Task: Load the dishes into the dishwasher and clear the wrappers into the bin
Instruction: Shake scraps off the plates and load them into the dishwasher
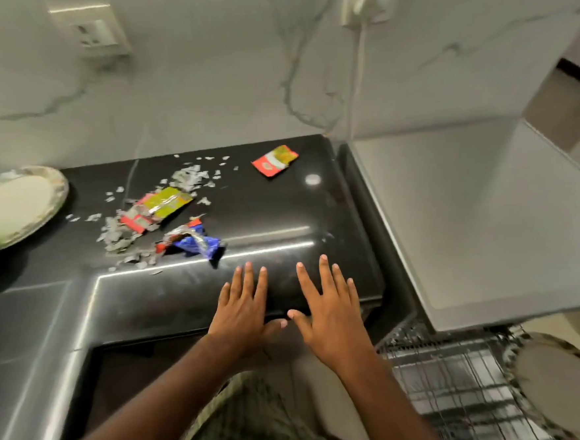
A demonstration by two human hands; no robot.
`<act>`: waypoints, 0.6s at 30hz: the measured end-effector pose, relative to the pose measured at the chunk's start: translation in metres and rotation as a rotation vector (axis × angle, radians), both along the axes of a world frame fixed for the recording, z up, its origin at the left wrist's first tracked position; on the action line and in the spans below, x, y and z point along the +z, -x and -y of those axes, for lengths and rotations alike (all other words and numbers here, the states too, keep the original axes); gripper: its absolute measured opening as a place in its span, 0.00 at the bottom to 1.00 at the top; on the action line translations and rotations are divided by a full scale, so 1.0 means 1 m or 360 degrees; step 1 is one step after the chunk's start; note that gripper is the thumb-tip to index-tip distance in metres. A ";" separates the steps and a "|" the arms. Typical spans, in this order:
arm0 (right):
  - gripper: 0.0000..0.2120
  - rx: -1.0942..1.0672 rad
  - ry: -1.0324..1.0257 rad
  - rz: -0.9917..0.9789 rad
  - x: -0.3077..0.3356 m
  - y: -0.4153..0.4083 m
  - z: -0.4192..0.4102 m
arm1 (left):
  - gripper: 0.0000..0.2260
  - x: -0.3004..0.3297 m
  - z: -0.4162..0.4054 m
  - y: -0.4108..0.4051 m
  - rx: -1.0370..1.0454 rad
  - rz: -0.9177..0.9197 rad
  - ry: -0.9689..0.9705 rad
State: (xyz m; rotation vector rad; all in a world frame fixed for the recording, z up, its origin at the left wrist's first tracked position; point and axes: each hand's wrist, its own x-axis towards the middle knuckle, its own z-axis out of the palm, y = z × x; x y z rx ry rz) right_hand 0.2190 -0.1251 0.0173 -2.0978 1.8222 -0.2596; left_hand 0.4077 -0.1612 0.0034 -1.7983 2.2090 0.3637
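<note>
Both hands flat and empty at the counter's edge.
Left hand (243,312) and right hand (329,315), fingers spread, hold nothing; wrappers (159,208) lie just beyond, one plate (20,204) far left, another in the rack (457,380). Judged: wrapper-clearing step; next, gather them.

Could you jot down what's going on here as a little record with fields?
left hand: open, fingers spread flat on counter
right hand: open, flat beside it
wrappers: blue, yellow-green, red, all on counter
scraps: scattered round wrappers
plate: counter, far left
second plate: in rack, lower right
</note>
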 end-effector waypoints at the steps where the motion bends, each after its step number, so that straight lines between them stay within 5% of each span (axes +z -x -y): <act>1: 0.40 0.0029 -0.0006 -0.0008 0.000 -0.013 0.002 | 0.56 -0.003 -0.001 -0.017 0.0066 0.0008 -0.0034; 4: 0.39 0.0147 -0.0072 -0.0051 -0.001 -0.056 0.014 | 0.55 -0.011 -0.004 -0.072 0.0274 0.0005 -0.0118; 11: 0.36 0.0472 -0.0261 -0.0177 -0.004 -0.127 0.040 | 0.33 -0.008 0.001 -0.144 0.0572 -0.0021 -0.0101; 18: 0.35 0.0862 -0.0377 -0.0403 -0.007 -0.194 0.090 | 0.39 0.006 0.023 -0.188 0.0650 -0.0032 -0.0416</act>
